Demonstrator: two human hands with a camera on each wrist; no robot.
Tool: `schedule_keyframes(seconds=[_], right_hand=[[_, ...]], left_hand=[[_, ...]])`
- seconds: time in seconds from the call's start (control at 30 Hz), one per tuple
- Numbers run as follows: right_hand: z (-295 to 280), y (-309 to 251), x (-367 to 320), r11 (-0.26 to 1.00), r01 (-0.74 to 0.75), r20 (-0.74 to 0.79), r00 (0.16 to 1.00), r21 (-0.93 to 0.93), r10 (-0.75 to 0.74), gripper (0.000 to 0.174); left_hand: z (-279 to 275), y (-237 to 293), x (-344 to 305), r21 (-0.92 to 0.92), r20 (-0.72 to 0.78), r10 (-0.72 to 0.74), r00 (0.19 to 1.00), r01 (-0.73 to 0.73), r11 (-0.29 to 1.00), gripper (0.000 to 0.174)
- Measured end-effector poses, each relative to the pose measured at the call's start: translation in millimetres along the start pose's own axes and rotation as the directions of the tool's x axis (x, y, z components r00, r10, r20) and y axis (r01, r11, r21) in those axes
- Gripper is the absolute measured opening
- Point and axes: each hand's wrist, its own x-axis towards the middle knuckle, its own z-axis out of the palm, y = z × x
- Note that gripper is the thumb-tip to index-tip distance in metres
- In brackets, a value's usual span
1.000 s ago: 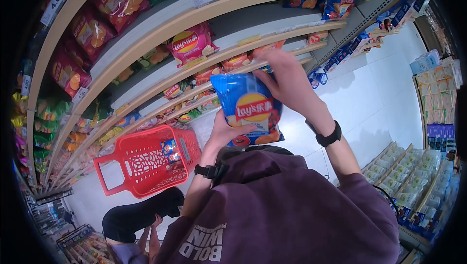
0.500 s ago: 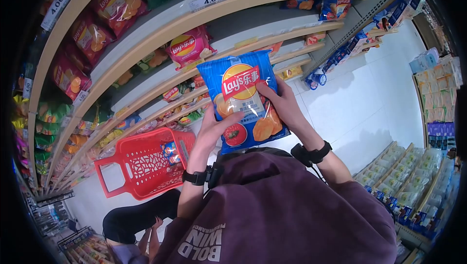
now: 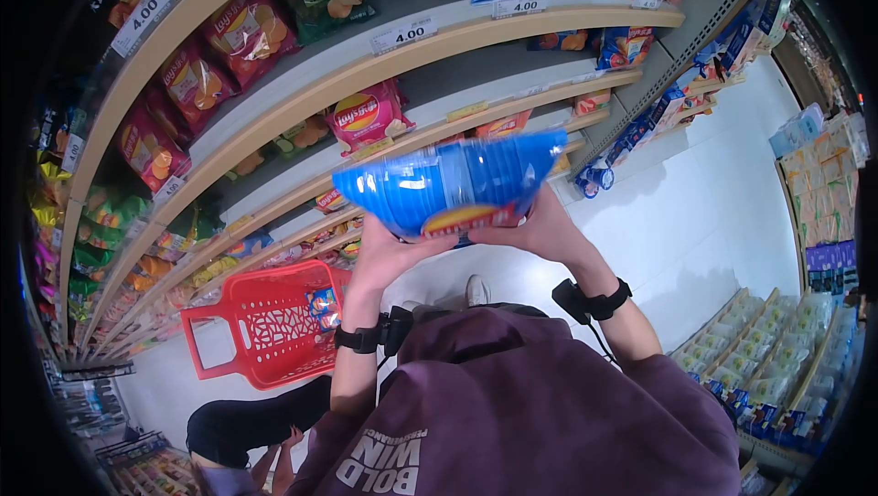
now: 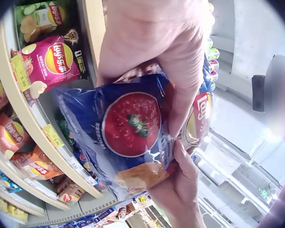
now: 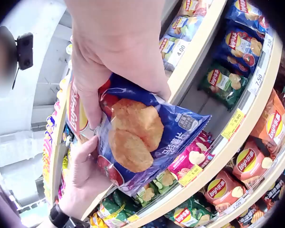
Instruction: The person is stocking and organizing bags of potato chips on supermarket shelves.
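Okay, two hands, one bag. The left hand (image 3: 389,254) and the right hand (image 3: 540,226) both grip the blue chip bag (image 3: 448,185) at its lower edge, left at 7 o'clock of the bag, right at 5 o'clock. In the left wrist view the left hand (image 4: 152,47) has its fingers curled behind the blue chip bag (image 4: 133,128) with the thumb laid across the front, next to the tomato picture. The right hand (image 4: 180,190) clamps the lower corner. In the right wrist view the right hand (image 5: 118,47) wraps the top of the blue chip bag (image 5: 142,137) and the left hand (image 5: 80,180) cups it from 7 o'clock. The bag is in mid-air in front of the shelves, tipped so the head camera sees mostly its top seam (logo only partly showing).

One dark band on each wrist, two in all: left band (image 3: 361,339), right band (image 3: 599,299). One red basket (image 3: 265,331) stands on the floor at 7 o'clock of the bag, with one small blue packet (image 3: 320,299) visible inside. One pink chip bag (image 3: 366,117) stands on the shelf at 11 o'clock. Three price tags read 4.00: (image 3: 142,16), (image 3: 402,36), (image 3: 519,6). One white shoe (image 3: 476,290) shows at 6 o'clock.
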Motion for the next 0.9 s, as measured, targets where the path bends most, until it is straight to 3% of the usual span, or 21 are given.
schedule_keyframes(seconds=[0.07, 0.13, 0.27, 0.37, 0.5, 0.53, 0.6, 0.63, 0.67, 0.77, 0.9], right_hand=[[-1, -1, -1, 0.995, 0.056, 0.01, 0.998, -0.086, -0.055, 0.067], [0, 0, -1, 0.997, 0.065, -0.001, 0.998, -0.033, -0.065, 0.07], [0, -13, 0, 0.997, -0.016, -0.051, 0.998, 0.079, 0.02, 0.078], [6, -1, 8, 0.976, 0.012, -0.167, 0.986, 0.217, 0.025, 0.083], [7, -8, 15, 0.889, -0.091, -0.146, 0.974, 0.448, 0.173, 0.08], [8, -8, 15, 0.902, -0.101, -0.161, 0.97, 0.419, 0.183, 0.076], [11, 7, 18, 0.988, 0.133, -0.349, 0.925, -0.075, -0.151, 0.075], [12, 12, 20, 0.917, 0.218, -0.37, 0.865, -0.333, -0.34, 0.074], [6, 12, 17, 0.844, 0.269, -0.33, 0.832, -0.463, -0.446, 0.074], [14, -10, 1, 0.922, 0.151, -0.137, 0.968, -0.356, -0.212, 0.076], [35, -2, -1, 0.919, 0.251, -0.188, 0.93, -0.304, -0.316, 0.084]], left_hand=[[1, 4, -2, 0.032, -0.038, 0.015, 0.999, -0.014, 0.999, 0.07], [4, 9, -1, 0.046, -0.063, 0.028, 0.998, -0.025, 0.999, 0.065], [2, 18, 3, 0.071, 0.05, 0.021, 0.999, -0.025, 0.997, 0.076], [13, 22, 1, -0.115, -0.031, -0.037, 0.999, 0.033, 0.993, 0.072], [14, 26, 1, -0.253, 0.012, -0.069, 0.998, 0.07, 0.965, 0.071], [15, 24, 3, -0.278, -0.003, -0.073, 0.997, 0.069, 0.958, 0.071], [18, 20, 5, -0.262, -0.093, -0.08, 0.992, 0.054, 0.964, 0.068], [20, 18, 6, -0.252, -0.138, -0.081, 0.987, 0.044, 0.967, 0.067], [22, 15, 8, -0.165, -0.227, -0.015, 0.974, -0.023, 0.986, 0.065], [26, 15, 10, 0.126, -0.375, 0.125, 0.919, -0.083, 0.988, 0.064], [33, 24, 1, 0.373, -0.323, 0.272, 0.906, -0.142, 0.917, 0.056]])
